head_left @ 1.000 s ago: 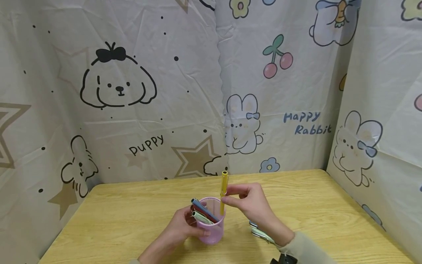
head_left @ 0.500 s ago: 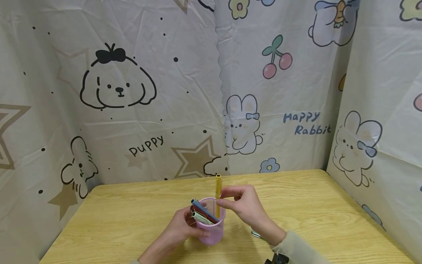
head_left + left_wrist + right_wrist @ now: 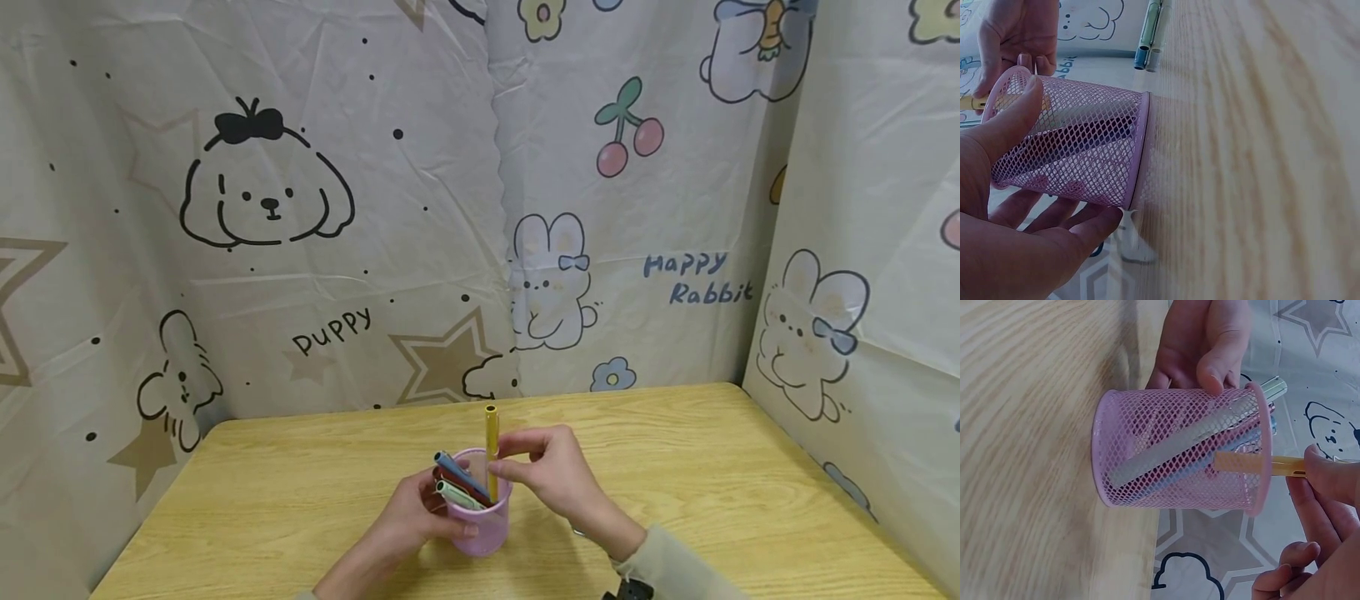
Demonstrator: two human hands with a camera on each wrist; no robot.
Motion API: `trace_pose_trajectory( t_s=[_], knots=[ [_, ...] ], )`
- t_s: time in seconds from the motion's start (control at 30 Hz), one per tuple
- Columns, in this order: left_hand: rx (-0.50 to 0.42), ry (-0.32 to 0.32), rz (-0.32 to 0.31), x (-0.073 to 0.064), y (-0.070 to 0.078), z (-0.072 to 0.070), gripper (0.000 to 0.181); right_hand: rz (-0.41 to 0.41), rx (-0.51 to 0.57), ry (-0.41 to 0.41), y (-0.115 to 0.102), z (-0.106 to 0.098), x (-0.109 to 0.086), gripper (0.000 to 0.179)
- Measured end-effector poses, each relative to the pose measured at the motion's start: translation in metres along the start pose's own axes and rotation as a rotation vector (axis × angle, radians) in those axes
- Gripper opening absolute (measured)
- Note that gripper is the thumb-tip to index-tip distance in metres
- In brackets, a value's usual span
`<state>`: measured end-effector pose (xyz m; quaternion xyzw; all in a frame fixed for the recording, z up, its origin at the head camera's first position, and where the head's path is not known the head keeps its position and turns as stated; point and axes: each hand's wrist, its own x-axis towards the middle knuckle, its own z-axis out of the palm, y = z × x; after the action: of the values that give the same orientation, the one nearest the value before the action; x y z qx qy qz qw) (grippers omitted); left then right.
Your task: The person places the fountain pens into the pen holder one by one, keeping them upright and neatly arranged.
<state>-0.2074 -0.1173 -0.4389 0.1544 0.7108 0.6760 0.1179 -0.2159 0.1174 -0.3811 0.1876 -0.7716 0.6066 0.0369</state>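
Note:
A pink mesh pen cup (image 3: 482,533) stands on the table, and my left hand (image 3: 412,512) grips its left side, thumb across the front. Inside lean a blue pen (image 3: 459,472), a dark red pen (image 3: 444,477) and a pale green pen (image 3: 454,494), all tilted to the left. My right hand (image 3: 558,471) pinches a yellow pen (image 3: 492,433) between thumb and fingers. That pen is upright, its lower end inside the cup's rim; the right wrist view shows this end (image 3: 1241,462) above the cup's base.
Pens in green (image 3: 1150,28) and blue (image 3: 1140,59) lie on the wooden table (image 3: 300,483), mostly hidden behind my right wrist in the head view. Printed cloth (image 3: 420,208) hangs behind the table and along both sides.
My right hand has moved left and down with the yellow pen, which now sits lower inside the cup. The left hand and the cup stay in place.

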Motion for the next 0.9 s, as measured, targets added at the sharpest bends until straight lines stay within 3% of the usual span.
trace_pose_trajectory(
  t_s=[0.6,0.9],
  knots=[
    [-0.014,-0.004,0.016,0.001,0.002,0.000,0.078,0.021,-0.072,-0.073,0.005,-0.001,-0.004,0.026],
    [0.010,0.019,0.011,0.001,0.002,0.002,0.077,0.054,-0.121,-0.025,0.006,-0.022,-0.012,0.019]
  ],
)
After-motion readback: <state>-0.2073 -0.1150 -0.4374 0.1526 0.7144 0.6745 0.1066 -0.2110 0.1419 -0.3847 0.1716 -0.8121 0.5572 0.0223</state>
